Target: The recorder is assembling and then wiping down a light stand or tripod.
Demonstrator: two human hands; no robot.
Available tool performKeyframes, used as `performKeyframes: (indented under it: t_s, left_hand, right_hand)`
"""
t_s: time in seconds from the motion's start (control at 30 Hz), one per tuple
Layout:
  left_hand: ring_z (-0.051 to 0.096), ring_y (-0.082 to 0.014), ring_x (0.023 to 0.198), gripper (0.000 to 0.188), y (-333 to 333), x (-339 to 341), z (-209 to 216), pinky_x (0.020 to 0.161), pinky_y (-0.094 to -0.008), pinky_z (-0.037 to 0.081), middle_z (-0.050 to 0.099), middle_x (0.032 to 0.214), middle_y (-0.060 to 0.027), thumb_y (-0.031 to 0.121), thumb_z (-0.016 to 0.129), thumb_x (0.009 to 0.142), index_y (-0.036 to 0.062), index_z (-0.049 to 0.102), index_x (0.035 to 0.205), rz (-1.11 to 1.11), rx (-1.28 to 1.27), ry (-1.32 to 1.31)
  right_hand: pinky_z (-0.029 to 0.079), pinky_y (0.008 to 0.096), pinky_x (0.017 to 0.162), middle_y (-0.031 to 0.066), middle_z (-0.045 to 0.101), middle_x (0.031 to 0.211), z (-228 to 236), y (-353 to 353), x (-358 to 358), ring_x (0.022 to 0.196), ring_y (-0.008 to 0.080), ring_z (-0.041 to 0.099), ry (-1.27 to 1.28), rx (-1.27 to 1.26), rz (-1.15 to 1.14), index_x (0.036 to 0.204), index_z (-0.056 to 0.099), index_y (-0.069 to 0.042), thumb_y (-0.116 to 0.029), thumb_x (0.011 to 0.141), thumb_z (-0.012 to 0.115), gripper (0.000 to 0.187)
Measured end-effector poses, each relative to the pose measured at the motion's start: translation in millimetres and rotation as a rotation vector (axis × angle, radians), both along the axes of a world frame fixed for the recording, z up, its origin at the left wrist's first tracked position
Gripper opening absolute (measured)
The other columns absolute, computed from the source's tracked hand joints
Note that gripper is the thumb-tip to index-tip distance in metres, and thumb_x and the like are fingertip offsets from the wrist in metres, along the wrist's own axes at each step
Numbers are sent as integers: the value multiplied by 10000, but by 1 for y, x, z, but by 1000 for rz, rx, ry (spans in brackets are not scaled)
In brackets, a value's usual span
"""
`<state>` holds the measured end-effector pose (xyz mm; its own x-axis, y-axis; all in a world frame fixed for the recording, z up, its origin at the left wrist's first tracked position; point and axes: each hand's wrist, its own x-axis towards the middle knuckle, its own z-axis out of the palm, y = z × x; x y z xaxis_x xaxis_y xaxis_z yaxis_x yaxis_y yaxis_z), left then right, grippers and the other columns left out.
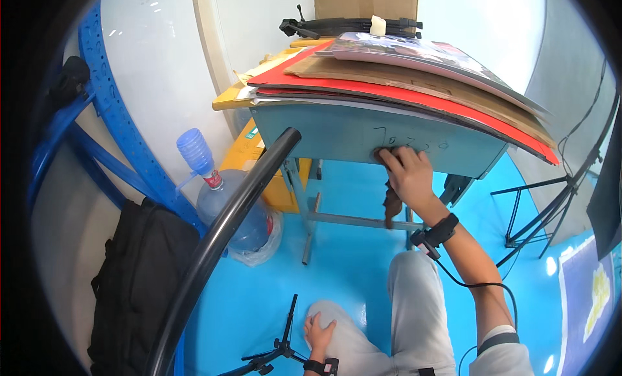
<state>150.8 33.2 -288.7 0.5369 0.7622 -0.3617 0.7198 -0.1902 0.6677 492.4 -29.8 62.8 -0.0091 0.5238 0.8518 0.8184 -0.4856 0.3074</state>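
Note:
My right hand (412, 176) reaches up to the blue-grey front panel (317, 131) of a desk. Its closed fingers press a dark brown cloth (392, 206) against the panel's lower part, and the cloth's loose end hangs below the hand. Most of the bunched cloth is hidden by the fingers. Dark handwritten marks (418, 142) run across the panel just above my fingertips. My left hand (319, 334) lies on my light grey trouser leg (346, 324), fingers spread and holding nothing. Both wrists wear black straps with small devices.
Red and brown boards (414, 102) overhang the desk top. A black pole (227, 246) slants across the left, before a water bottle (223, 201) with a pump and a black bag (146, 279). Tripods (282, 345) stand low in front and at right; a cable trails from my right wrist.

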Motion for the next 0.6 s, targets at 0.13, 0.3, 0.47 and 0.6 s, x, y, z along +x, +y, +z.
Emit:
performKeyframes:
  t_s: [0.13,0.3,0.47,0.6]
  left_hand:
    - [311,-315,1289,678,-3,-8,3,1033,-499,272,354,1384,-117,480,714,706,180,512,1280,9,-1,-6]
    - [312,-316,1284,686,6,-2,-8,1016,-524,272,345,1390,-97,474,721,694,188,506,1280,-18,-9,-68]
    - [314,-315,1282,677,-1,-14,-8,1012,-524,277,355,1382,-98,476,722,691,182,516,1266,48,-12,-62]
    - [322,-315,1274,658,-6,-12,4,1035,-467,284,379,1358,-101,457,721,703,166,525,1259,94,-13,-40]
  right_hand:
    - [428,347,607,60,569,832,47,21,-6,727,234,564,57,187,66,1038,641,-154,-81,643,676,403]
    - [451,312,628,46,565,831,35,90,-2,719,220,567,-108,7,255,1084,614,-116,-111,698,609,386]
    - [403,290,635,16,551,860,13,78,-10,746,170,547,-172,-140,270,1067,595,-108,-190,732,602,345]
    - [380,299,616,11,538,837,27,53,-12,738,160,541,-149,15,170,1063,610,-118,-172,727,587,341]
